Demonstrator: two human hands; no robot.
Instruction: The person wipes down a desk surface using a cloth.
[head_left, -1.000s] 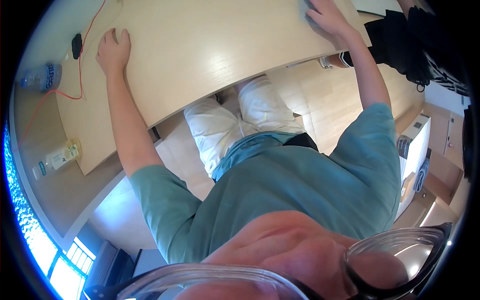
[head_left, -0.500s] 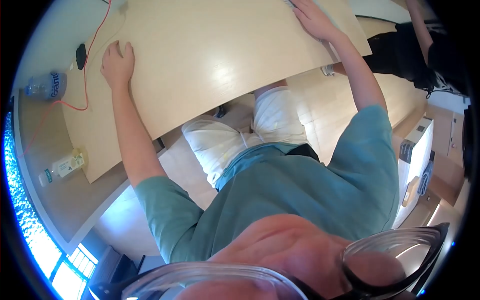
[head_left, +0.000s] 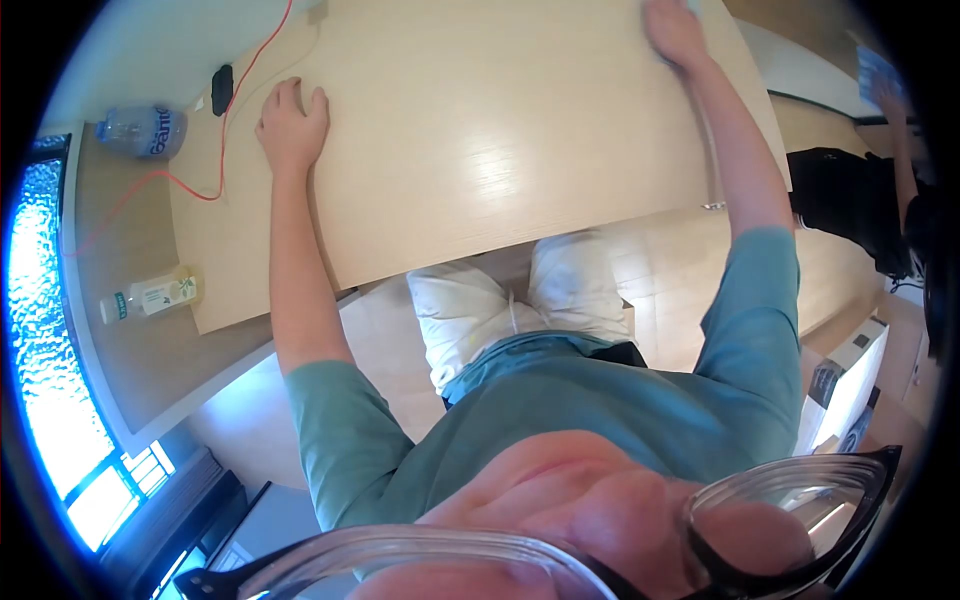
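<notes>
My left hand rests on the left part of the pale wooden table. Its fingers are bent and apart, with nothing in them. At the top edge of the view, my right hand lies over the far right part of the tabletop, slightly blurred. A sliver of a pale blue cloth shows beside its fingers; the rest is hidden under the hand or out of view. A red cable and a small black object lie left of my left hand.
A clear plastic bottle with a blue label and a white-labelled bottle lie along the left side, near the window. At the right, another person in dark clothes has a hand at a bluish sheet. A white box stands lower right.
My right hand has moved rightward and farther up across the table. The whole view has shifted, so table and bottles appear farther right. My left hand keeps its place on the tabletop.
</notes>
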